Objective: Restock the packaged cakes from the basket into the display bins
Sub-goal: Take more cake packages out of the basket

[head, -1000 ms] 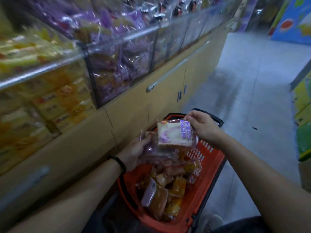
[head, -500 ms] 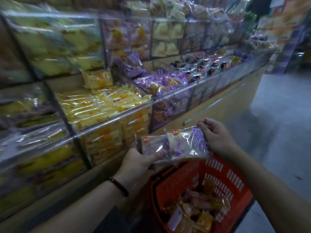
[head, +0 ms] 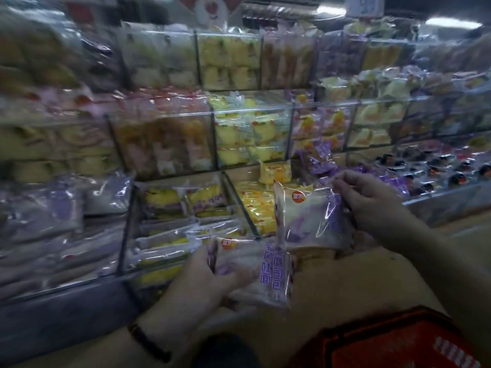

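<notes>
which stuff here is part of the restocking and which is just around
Job: left hand, lower cake pack; right hand, upper cake pack; red basket; display bins.
Just there: black wristband; heart sign.

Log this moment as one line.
left hand: grips pack | right hand: pinches second pack | basket: lower right | bins: ahead, stocked

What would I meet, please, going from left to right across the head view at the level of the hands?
black wristband → left hand → lower purple cake pack, which the left hand grips → upper purple cake pack, which the right hand pinches → right hand
</notes>
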Motion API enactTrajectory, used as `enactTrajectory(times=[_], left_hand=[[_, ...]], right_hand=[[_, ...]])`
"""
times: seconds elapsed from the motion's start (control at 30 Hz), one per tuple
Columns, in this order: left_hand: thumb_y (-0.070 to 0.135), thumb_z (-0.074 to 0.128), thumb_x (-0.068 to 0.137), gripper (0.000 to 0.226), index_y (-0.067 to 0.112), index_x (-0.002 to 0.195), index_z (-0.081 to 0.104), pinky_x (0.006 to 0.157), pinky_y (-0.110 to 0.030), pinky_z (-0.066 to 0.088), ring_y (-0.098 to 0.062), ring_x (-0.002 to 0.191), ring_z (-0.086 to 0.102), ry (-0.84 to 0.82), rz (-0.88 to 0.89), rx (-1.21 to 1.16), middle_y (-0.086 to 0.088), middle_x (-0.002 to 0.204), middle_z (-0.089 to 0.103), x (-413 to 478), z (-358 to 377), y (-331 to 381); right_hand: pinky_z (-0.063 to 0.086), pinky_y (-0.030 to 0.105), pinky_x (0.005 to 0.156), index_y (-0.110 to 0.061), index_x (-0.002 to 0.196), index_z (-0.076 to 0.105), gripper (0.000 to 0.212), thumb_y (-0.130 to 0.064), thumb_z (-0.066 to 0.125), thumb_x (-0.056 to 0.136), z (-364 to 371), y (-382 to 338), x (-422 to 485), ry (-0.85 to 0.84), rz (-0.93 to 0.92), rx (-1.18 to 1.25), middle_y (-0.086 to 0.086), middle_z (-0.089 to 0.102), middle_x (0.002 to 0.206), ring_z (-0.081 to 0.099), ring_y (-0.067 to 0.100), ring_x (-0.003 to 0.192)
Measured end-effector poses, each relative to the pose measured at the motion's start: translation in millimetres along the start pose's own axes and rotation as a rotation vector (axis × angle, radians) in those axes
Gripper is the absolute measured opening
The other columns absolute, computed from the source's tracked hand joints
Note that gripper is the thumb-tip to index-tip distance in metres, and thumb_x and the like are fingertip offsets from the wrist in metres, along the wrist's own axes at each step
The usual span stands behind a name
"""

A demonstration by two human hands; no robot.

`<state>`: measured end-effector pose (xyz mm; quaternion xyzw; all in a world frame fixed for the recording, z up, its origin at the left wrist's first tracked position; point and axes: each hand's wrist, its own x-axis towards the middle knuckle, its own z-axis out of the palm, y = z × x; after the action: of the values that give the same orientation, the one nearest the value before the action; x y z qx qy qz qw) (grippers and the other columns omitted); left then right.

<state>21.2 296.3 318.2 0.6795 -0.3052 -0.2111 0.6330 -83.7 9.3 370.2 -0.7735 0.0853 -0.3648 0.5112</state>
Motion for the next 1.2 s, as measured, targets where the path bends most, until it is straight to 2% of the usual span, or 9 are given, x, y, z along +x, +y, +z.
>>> enactTrajectory(times=[0.17, 0.27, 0.37, 0.5, 0.63, 0.8, 0.97, 1.1, 1.2], left_hand=[[0.031, 0.079, 0.074, 0.04, 0.009, 0.107, 0.075, 0.075, -0.037, 0.06, -0.023, 0.092, 0.077, 0.2, 0.097, -0.001, -0.006, 0.102, 0.08, -27, -70, 19], [0.026, 0.075, 0.077, 0.026, 0.012, 0.098, 0.08, 0.066, -0.035, 0.059, -0.02, 0.079, 0.077, 0.258, 0.091, -0.079, -0.008, 0.095, 0.08, -46, -115, 30], [0.011, 0.083, 0.082, 0.021, 0.007, 0.086, 0.063, 0.058, -0.025, 0.058, -0.021, 0.072, 0.068, 0.447, 0.191, 0.119, -0.009, 0.079, 0.07, -57, -177, 33], [0.024, 0.086, 0.08, 0.046, 0.004, 0.114, 0.063, 0.075, -0.068, 0.056, -0.031, 0.083, 0.063, 0.504, 0.208, 0.134, -0.026, 0.091, 0.067, -63, -245, 44], [0.027, 0.083, 0.085, 0.032, 0.011, 0.106, 0.067, 0.084, -0.074, 0.048, -0.033, 0.084, 0.052, 0.517, 0.19, 0.108, -0.022, 0.089, 0.057, -53, -297, 44], [0.056, 0.076, 0.087, 0.038, 0.031, 0.109, 0.06, 0.079, -0.047, 0.055, -0.016, 0.081, 0.067, 0.567, 0.169, 0.42, -0.005, 0.096, 0.073, -34, -345, 38], [0.043, 0.082, 0.085, 0.046, 0.043, 0.116, 0.049, 0.057, -0.029, 0.052, 0.004, 0.06, 0.062, 0.714, 0.145, 0.819, 0.009, 0.08, 0.066, -23, -364, 32], [0.038, 0.082, 0.087, 0.039, 0.057, 0.111, 0.058, 0.084, -0.041, 0.059, -0.007, 0.085, 0.065, 0.676, 0.146, 0.97, 0.013, 0.118, 0.058, -24, -372, 21], [0.069, 0.068, 0.083, 0.033, 0.068, 0.112, 0.051, 0.11, -0.048, 0.044, -0.019, 0.126, 0.051, 0.575, 0.133, 1.091, 0.017, 0.138, 0.046, -31, -361, 24]], right_hand=[[0.03, 0.018, 0.034, -0.01, 0.083, 0.055, 0.029, -0.017, 0.048, 0.111, 74, -31, 26, -0.062, 0.001, 0.063, -0.002, 0.043, 0.056, 0.037, 0.002, 0.038], [0.029, 0.018, 0.033, -0.014, 0.08, 0.058, 0.033, -0.019, 0.049, 0.111, 129, -47, 40, -0.101, -0.003, 0.111, -0.006, 0.044, 0.048, 0.037, 0.005, 0.035], [0.033, 0.021, 0.034, -0.013, 0.077, 0.058, 0.036, -0.02, 0.049, 0.111, 187, -60, 55, -0.122, -0.009, 0.062, -0.01, 0.045, 0.041, 0.041, 0.005, 0.035], [0.04, 0.028, 0.05, -0.016, 0.082, 0.061, 0.033, -0.023, 0.047, 0.111, 260, -76, 70, -0.165, -0.025, 0.008, -0.009, 0.054, 0.052, 0.05, 0.015, 0.05], [0.043, 0.031, 0.06, -0.016, 0.093, 0.064, 0.029, -0.026, 0.045, 0.112, 320, -90, 78, -0.166, -0.02, -0.011, 0.002, 0.062, 0.076, 0.058, 0.021, 0.069], [0.045, 0.035, 0.067, -0.016, 0.097, 0.062, 0.026, -0.026, 0.043, 0.112, 367, -100, 90, -0.162, -0.026, -0.025, 0.005, 0.065, 0.091, 0.06, 0.02, 0.081], [0.044, 0.033, 0.058, -0.02, 0.094, 0.058, 0.027, -0.027, 0.04, 0.113, 397, -102, 93, -0.177, -0.045, -0.038, 0.007, 0.062, 0.09, 0.055, 0.017, 0.071], [0.055, 0.043, 0.069, -0.022, 0.094, 0.059, 0.027, -0.027, 0.039, 0.112, 409, -101, 99, -0.226, -0.026, -0.103, 0.007, 0.065, 0.092, 0.065, 0.026, 0.083], [0.057, 0.045, 0.082, -0.018, 0.103, 0.066, 0.034, -0.037, 0.039, 0.111, 408, -97, 99, -0.351, -0.025, -0.126, 0.006, 0.067, 0.092, 0.067, 0.03, 0.09]])
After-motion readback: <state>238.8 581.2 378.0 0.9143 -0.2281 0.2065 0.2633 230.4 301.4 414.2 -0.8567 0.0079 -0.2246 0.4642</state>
